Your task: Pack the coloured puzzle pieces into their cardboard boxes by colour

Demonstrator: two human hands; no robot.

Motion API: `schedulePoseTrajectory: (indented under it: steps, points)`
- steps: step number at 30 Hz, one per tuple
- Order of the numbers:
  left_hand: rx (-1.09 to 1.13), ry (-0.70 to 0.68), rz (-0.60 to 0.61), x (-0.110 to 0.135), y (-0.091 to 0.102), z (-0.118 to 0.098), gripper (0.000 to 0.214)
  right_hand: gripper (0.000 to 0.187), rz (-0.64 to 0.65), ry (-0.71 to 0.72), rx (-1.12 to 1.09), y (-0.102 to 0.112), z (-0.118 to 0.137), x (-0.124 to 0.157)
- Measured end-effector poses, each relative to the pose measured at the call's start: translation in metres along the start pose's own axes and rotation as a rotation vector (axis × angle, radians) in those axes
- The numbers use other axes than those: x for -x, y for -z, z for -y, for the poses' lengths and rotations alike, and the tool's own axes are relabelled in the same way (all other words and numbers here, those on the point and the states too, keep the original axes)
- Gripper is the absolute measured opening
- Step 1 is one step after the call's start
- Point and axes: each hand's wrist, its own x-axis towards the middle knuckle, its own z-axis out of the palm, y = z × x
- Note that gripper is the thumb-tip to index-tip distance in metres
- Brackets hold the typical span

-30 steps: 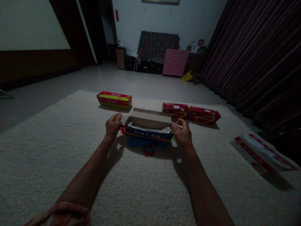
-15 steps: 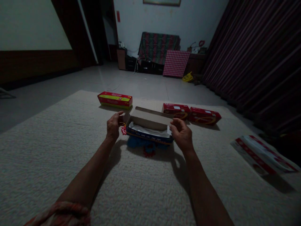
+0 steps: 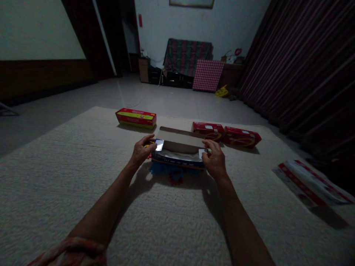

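Note:
An open dark blue cardboard box (image 3: 179, 162) sits in front of me, its grey inner lid (image 3: 181, 137) raised at the back. White lining or paper (image 3: 177, 154) lies inside it. At the left end, my left hand (image 3: 142, 150) pinches the small side flap (image 3: 159, 145) between thumb and fingers. My right hand (image 3: 215, 159) is closed on the pale flap (image 3: 201, 153) at the right end. Under the box's front shows something blue and soft-looking (image 3: 158, 169) with a red, jagged-edged patch (image 3: 176, 179); its kind is unclear.
A red and yellow-green carton (image 3: 135, 118) stands at the back left of the cream textured mat (image 3: 83, 177). Two red cartons (image 3: 208, 129) stand end to end behind my right hand. At right lies a red and white package (image 3: 307, 183). Dark curtains (image 3: 302, 66) hang beyond.
My left hand has moved right and in, from beside the box onto its left flap, which now stands up and catches light. My right hand's fingers have closed a little at the right flap.

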Motion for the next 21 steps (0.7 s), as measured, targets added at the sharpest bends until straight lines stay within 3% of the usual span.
schedulePoseTrajectory:
  steps: [6, 11, 16, 21]
  points:
    - [0.012, -0.005, 0.123, -0.004, 0.001, 0.012, 0.070, 0.066, -0.113, -0.021, 0.108, -0.007, -0.021, 0.003]
    - [0.092, -0.057, 0.167, -0.007, 0.000, 0.024, 0.079, 0.081, -0.001, -0.259, -0.075, -0.010, -0.039, 0.005]
    - [0.163, -0.131, 0.124, -0.007, -0.002, 0.028, 0.088, 0.089, -0.023, -0.316, -0.317, -0.014, -0.032, 0.001]
    - [0.129, -0.125, 0.119, -0.003, -0.003, 0.020, 0.074, 0.077, 0.004, -0.282, -0.471, -0.006, -0.013, -0.003]
